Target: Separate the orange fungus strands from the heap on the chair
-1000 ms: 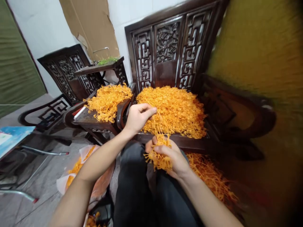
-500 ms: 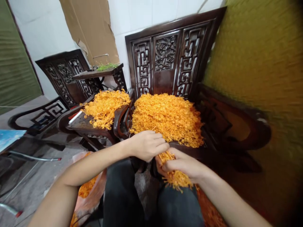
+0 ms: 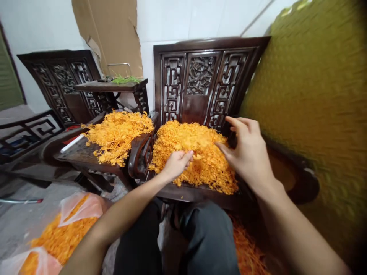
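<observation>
My left hand [image 3: 178, 163] is closed in a pinch in front of the large pile of orange, stringy, curly-tipped strands [image 3: 169, 141] on the wooden chair seat. A small orange strand [image 3: 197, 156] shows at its fingertips, partly blurred. Over the right side of that pile, my right hand [image 3: 246, 149] is raised with fingers spread and nothing in it. Part of the pile's middle, between the hands, is smeared by motion.
A smaller heap of orange strands [image 3: 120, 131] lies on a side table at left, beside a white stick [image 3: 72, 143]. Plastic bags [image 3: 83, 208] of orange pieces stand on the floor. Green stems [image 3: 124, 80] rest on a back table. A carved chair back [image 3: 200, 103] rises behind the pile.
The bunch of orange strands has left my right hand, which has moved up and right and opened. My left hand has shifted slightly up and away from it. The view has turned.
</observation>
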`<action>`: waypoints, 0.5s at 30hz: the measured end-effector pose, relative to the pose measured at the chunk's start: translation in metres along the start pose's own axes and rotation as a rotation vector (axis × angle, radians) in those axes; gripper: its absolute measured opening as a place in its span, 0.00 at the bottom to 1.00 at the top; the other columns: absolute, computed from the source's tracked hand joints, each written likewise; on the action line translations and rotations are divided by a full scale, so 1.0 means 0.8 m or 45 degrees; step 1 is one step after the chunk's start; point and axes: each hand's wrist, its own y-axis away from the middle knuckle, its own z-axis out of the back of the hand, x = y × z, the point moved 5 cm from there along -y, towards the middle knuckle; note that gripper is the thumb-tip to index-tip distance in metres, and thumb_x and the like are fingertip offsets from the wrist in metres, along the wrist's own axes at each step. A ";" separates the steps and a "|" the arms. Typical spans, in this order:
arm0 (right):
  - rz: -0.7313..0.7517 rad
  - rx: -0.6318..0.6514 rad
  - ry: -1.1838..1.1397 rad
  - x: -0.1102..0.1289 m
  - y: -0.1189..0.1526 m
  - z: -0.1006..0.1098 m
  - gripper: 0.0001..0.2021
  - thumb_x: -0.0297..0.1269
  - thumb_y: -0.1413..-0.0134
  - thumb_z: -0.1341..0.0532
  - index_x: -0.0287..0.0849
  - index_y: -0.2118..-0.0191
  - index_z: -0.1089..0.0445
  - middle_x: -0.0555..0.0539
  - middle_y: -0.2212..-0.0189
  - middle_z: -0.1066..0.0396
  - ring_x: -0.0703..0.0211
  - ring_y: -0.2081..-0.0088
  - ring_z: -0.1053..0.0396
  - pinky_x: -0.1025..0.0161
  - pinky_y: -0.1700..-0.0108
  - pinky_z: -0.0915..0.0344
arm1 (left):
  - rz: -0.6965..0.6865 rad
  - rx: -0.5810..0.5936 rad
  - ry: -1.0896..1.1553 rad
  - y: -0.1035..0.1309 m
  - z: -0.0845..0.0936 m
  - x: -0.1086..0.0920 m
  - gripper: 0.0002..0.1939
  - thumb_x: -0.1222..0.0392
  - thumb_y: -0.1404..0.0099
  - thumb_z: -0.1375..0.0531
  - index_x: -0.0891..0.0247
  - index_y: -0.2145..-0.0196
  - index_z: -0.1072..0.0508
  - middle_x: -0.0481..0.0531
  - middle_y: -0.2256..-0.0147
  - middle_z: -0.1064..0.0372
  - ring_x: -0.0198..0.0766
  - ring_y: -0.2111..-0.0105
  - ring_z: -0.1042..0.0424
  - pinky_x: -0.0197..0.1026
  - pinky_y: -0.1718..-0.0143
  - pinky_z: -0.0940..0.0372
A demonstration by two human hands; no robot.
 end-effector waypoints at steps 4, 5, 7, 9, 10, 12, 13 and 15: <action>0.002 0.091 -0.289 0.025 -0.004 -0.032 0.39 0.53 0.39 0.38 0.45 0.28 0.49 0.35 0.43 0.37 0.44 0.49 0.30 0.46 0.50 0.28 | -0.216 -0.249 -0.343 -0.011 0.004 -0.011 0.25 0.45 0.28 0.47 0.62 0.79 0.37 0.46 0.82 0.41 0.32 0.79 0.40 0.37 0.75 0.45; 0.023 0.126 -0.250 0.034 -0.003 -0.045 0.41 0.55 0.40 0.38 0.44 0.27 0.50 0.34 0.42 0.38 0.42 0.47 0.32 0.44 0.48 0.30 | -0.281 -0.256 -0.457 -0.011 0.003 -0.016 0.22 0.51 0.28 0.47 0.63 0.78 0.34 0.48 0.80 0.37 0.34 0.77 0.36 0.37 0.73 0.42; 0.053 0.129 -0.094 0.049 0.000 -0.067 0.41 0.56 0.40 0.38 0.41 0.28 0.47 0.32 0.42 0.38 0.37 0.44 0.35 0.40 0.45 0.34 | -0.375 -0.236 -0.725 -0.007 0.001 -0.020 0.15 0.61 0.30 0.47 0.65 0.74 0.28 0.54 0.73 0.27 0.39 0.71 0.28 0.40 0.67 0.36; 0.068 0.116 0.039 0.054 -0.001 -0.083 0.33 0.55 0.37 0.41 0.40 0.33 0.39 0.33 0.47 0.34 0.37 0.47 0.35 0.41 0.47 0.35 | -0.391 -0.221 -1.008 -0.001 0.003 -0.018 0.16 0.63 0.30 0.49 0.67 0.69 0.24 0.61 0.68 0.23 0.45 0.67 0.24 0.44 0.62 0.33; 0.079 0.118 0.085 0.054 -0.003 -0.088 0.29 0.53 0.35 0.43 0.40 0.36 0.36 0.34 0.50 0.33 0.39 0.49 0.35 0.43 0.48 0.35 | -0.373 -0.222 -1.131 0.002 0.006 -0.016 0.18 0.61 0.28 0.50 0.69 0.67 0.23 0.64 0.67 0.23 0.48 0.67 0.23 0.46 0.61 0.32; 0.123 0.111 0.144 0.051 -0.009 -0.093 0.26 0.50 0.32 0.45 0.40 0.37 0.36 0.35 0.53 0.31 0.40 0.52 0.34 0.45 0.50 0.36 | -0.310 -0.233 -1.308 0.007 0.014 -0.012 0.22 0.56 0.26 0.52 0.70 0.64 0.21 0.67 0.67 0.22 0.51 0.67 0.22 0.48 0.61 0.30; 0.161 0.095 0.165 0.051 -0.012 -0.093 0.27 0.49 0.32 0.45 0.39 0.35 0.38 0.34 0.51 0.31 0.40 0.51 0.35 0.45 0.51 0.36 | -0.274 -0.232 -1.370 0.009 0.018 -0.010 0.23 0.55 0.25 0.52 0.71 0.63 0.21 0.68 0.67 0.22 0.51 0.66 0.21 0.49 0.61 0.30; 0.274 0.075 0.210 0.054 -0.015 -0.093 0.31 0.50 0.33 0.45 0.39 0.32 0.43 0.32 0.46 0.34 0.39 0.49 0.36 0.46 0.50 0.38 | -0.213 -0.222 -1.464 0.011 0.024 -0.009 0.24 0.55 0.25 0.52 0.72 0.61 0.20 0.69 0.66 0.22 0.52 0.65 0.20 0.49 0.59 0.29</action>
